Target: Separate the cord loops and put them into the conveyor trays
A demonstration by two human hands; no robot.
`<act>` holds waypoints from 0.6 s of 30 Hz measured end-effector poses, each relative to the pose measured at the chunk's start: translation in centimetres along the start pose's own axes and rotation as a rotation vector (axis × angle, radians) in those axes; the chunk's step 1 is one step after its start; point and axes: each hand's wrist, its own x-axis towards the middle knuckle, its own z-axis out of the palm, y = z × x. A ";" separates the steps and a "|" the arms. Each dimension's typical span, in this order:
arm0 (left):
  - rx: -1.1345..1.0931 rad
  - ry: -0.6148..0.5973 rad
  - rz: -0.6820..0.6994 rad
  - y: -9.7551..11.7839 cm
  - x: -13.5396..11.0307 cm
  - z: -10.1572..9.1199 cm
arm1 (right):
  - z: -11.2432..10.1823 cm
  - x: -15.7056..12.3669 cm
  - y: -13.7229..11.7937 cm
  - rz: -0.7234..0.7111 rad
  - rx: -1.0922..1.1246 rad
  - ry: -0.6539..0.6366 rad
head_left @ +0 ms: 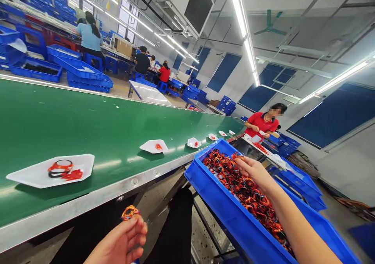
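A twisted orange-and-black band (130, 212) is being pinched at the fingertips of the left hand (120, 241), beside the steel edge of a green conveyor belt (88, 115). The right hand (255, 173) is being held at a heap of similar bands (246, 191) in a blue plastic crate (211, 178), its fingers pressed together, perhaps pinching a loop. The left wrist is being cut off by the frame.

Operator: your left hand (121, 242) grips one orange-and-black bracelet (130, 212) at the fingertips. Your right hand (254, 172) sits on the heaped bracelets (246, 189) in a blue plastic crate (211, 170) — just beside the green conveyor belt (88, 115) carrying white trays (49, 171).
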 end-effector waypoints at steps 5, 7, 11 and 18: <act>-0.051 -0.167 0.040 1.9 0.1 4.1 | 10.1 -1.5 -7.9 -0.146 0.219 -0.215; -0.143 -0.248 0.076 3.1 0.3 4.9 | 15.7 -2.8 -9.7 -0.297 0.202 -0.324; -0.396 -0.269 0.266 5.5 0.7 3.8 | 25.4 -5.3 -10.3 -0.785 -0.075 -0.331; -0.618 -0.074 0.471 8.4 -0.2 0.3 | 31.4 -6.6 -11.0 -0.997 -0.185 -0.220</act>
